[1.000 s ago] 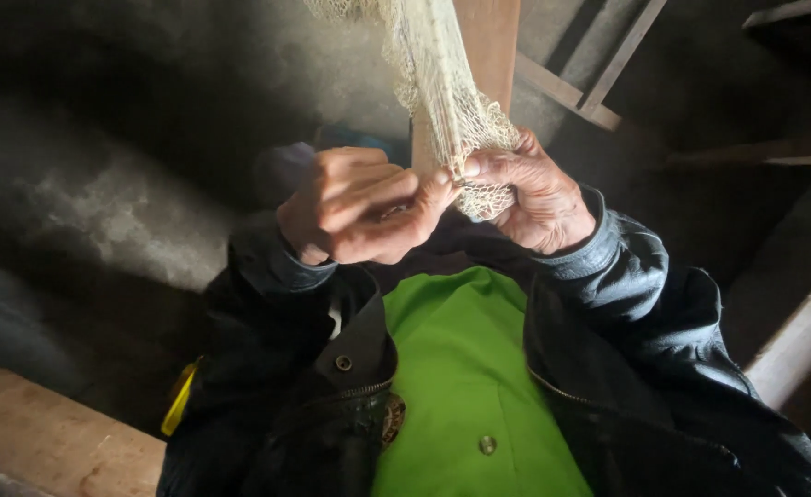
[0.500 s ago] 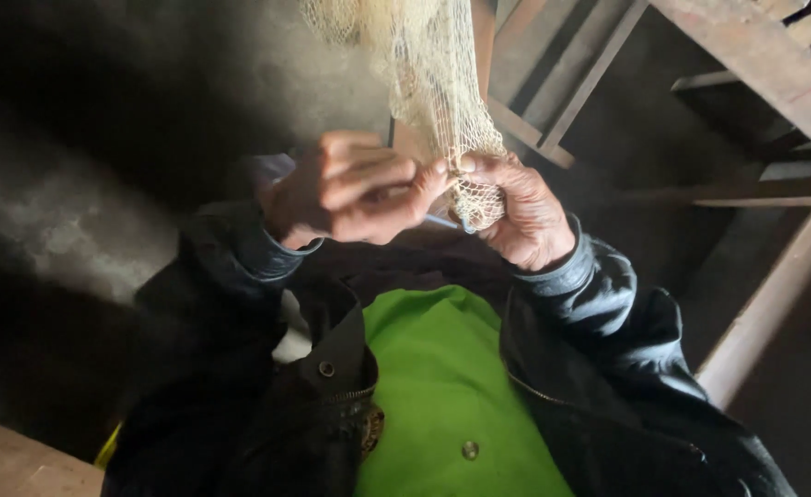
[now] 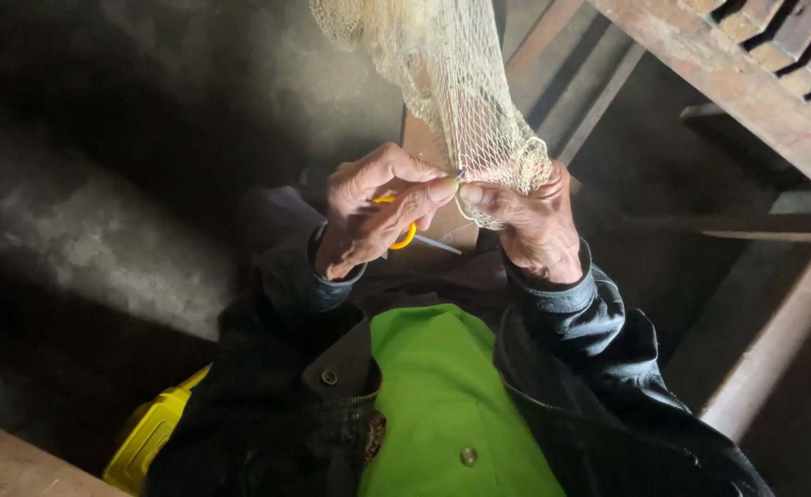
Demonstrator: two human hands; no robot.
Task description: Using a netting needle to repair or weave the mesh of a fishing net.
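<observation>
A cream fishing net (image 3: 451, 83) hangs down from the top of the view and bunches at my hands. My right hand (image 3: 534, 225) is closed around the bunched lower end of the net. My left hand (image 3: 373, 212) holds small scissors with a yellow handle (image 3: 404, 237), whose thin metal blade pokes out toward my right hand. The left thumb and forefinger also pinch the mesh where the two hands meet. Below them are my black jacket sleeves and green shirt (image 3: 442, 405).
Wooden beams and slats (image 3: 746, 92) cross the upper right, and a pale beam (image 3: 774, 340) runs down the right side. A yellow plastic object (image 3: 148, 433) lies at my lower left beside a wooden plank (image 3: 10, 465). The grey concrete floor (image 3: 102, 212) is dark.
The view has shifted, so my hands sit a little higher and further right. My left hand has opened slightly, showing the yellow scissors handle. Both hands remain on the net.
</observation>
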